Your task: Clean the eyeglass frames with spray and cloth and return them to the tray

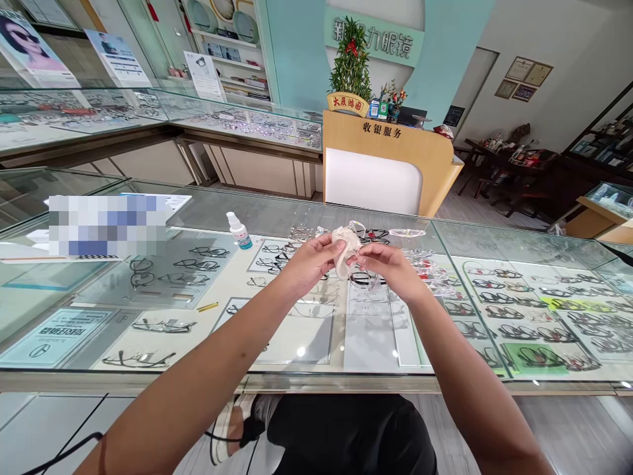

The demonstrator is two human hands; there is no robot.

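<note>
Over the glass counter, my left hand [312,262] is closed on a crumpled off-white cloth [342,264]. My right hand [390,269] is closed beside it, its thumb and fingers pinching a pair of pale, see-through eyeglasses [358,228]. Part of their rim shows above the cloth; the rest is hidden by the cloth and my fingers. To the left of my hands, a small white spray bottle [239,231] with blue liquid stands upright on the counter. Several eyeglasses lie below and behind my hands, some showing through the glass.
The glass display counter [306,379] runs across in front of me, with rows of eyeglasses [502,313] on the right. Papers [178,203] lie at the left, partly blurred out. A yellow pencil-like stick [208,307] shows nearby. Beyond stands a wooden cashier desk [341,135].
</note>
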